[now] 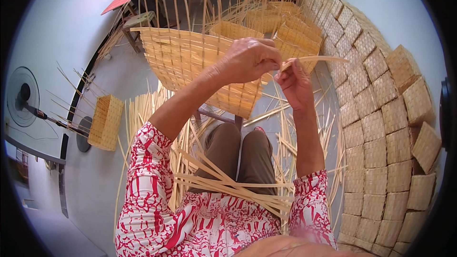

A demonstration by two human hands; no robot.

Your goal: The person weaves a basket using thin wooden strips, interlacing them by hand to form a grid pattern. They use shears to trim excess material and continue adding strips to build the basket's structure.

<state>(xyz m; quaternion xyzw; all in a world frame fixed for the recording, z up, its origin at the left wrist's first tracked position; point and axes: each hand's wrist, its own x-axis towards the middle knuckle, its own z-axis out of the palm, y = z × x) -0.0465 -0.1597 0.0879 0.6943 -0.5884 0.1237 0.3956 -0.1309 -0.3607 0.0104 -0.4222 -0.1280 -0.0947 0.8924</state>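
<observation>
The right hand (296, 85) pinches a strip (326, 58) between thumb and fingers, its free end pointing right; the left hand (250, 61) is just beside it, fingers curled, though I cannot tell what they grip. The basket (185, 59) stands tilted beyond the knees (221, 145), behind the left hand, with tall stakes (204, 7) rising from it. Loose strips (238, 189) cross the lap, stacked baskets (376, 114) line the right wall, and a fan (24, 96) stands at left
</observation>
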